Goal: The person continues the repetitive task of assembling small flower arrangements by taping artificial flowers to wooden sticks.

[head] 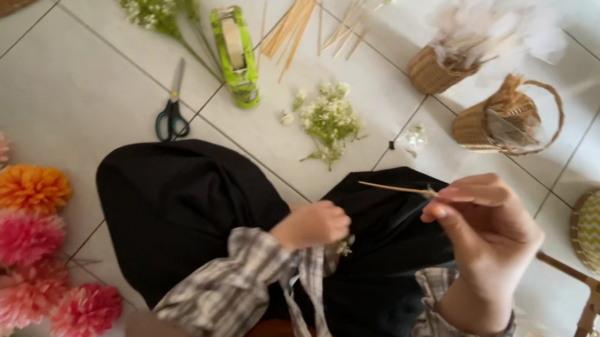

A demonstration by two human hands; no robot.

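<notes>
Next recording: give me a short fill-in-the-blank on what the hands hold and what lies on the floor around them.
1. The right hand pinches a thin wooden ____ at one end.
2. The left hand holds a small sprig over the person's ____.
3. The scissors with dark handles lie on the tiled ____.
4. The tape dispenser beside the scissors is ____ in colour.

Missing words: stick; lap; floor; green
</notes>
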